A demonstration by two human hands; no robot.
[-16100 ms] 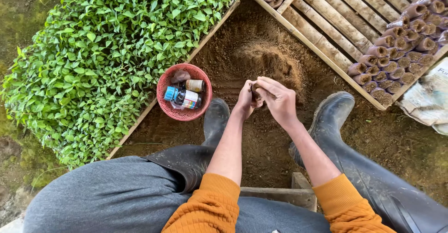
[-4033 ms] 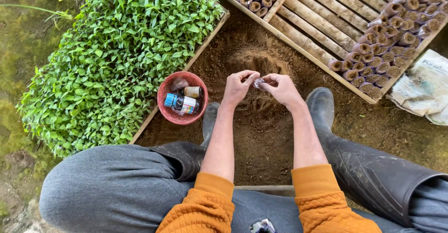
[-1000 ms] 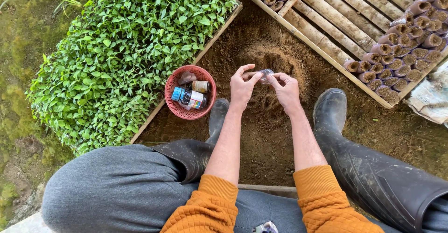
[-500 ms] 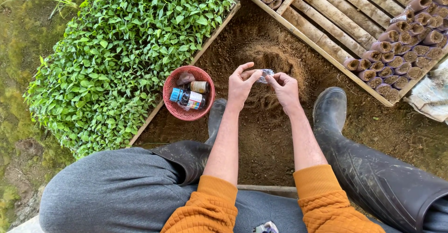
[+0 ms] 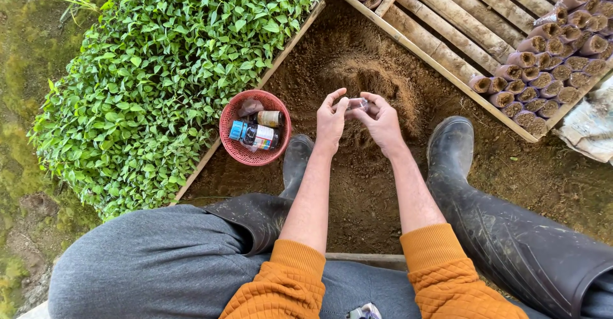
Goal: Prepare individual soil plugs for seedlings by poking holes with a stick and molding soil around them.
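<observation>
We cannot make out the small clear thing (image 5: 357,104) pinched between our fingers (image 5: 340,105); the sack (image 5: 594,124) runs off the right edge.

Small bottles in a red basket, a sack at the right edge

A round red mesh basket (image 5: 230,141), left of the hands, holds a blue-capped bottle (image 5: 252,134) with a multicoloured label, a brown jar (image 5: 269,118) with a pale label, and a crumpled clear packet (image 5: 249,107). A white printed sack (image 5: 592,127) lies far right.
</observation>
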